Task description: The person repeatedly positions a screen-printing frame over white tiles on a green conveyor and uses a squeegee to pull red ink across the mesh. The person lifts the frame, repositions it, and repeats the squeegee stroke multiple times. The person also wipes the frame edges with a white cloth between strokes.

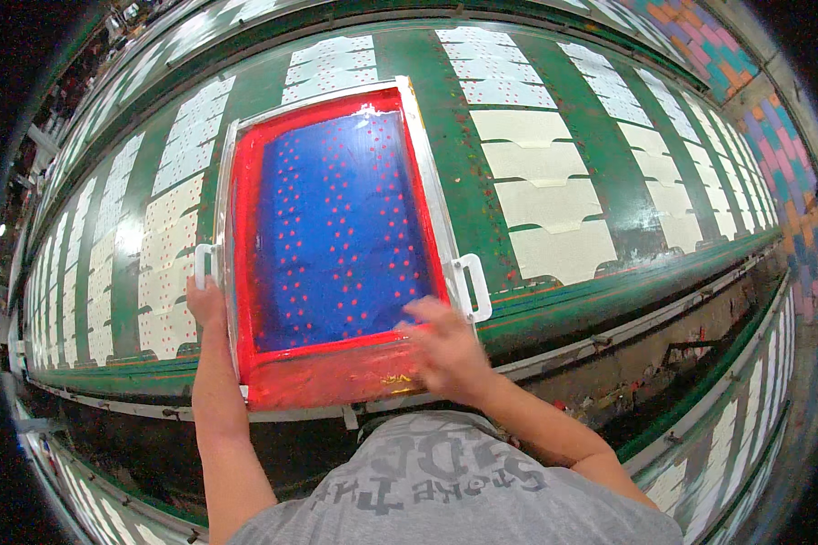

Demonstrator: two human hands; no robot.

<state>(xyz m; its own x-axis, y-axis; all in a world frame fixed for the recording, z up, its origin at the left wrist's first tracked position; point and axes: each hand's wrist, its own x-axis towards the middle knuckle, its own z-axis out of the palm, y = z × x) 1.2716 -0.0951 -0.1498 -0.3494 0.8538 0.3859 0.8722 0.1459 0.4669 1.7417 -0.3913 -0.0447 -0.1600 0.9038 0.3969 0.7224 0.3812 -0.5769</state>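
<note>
A screen-printing frame point(412, 154) with a blue mesh point(336, 227), red dots and red ink borders lies over the green printing bed. My left hand point(205, 300) is closed on the white left handle point(204, 264) at the frame's side. My right hand point(441, 350), slightly blurred, is over the lower right corner of the red border, its fingers loosely bent and apart, holding nothing visible. The white right handle point(475, 286) stands just above and right of that hand, not gripped.
Columns of cream fabric pieces point(541, 209), some red-dotted, and pale dotted pieces point(486, 64) line the green bed point(636, 218). A rail point(545, 372) runs along the near edge. Other long printing beds point(736, 418) lie behind and below; colorful floor tiles point(782, 163) show at right.
</note>
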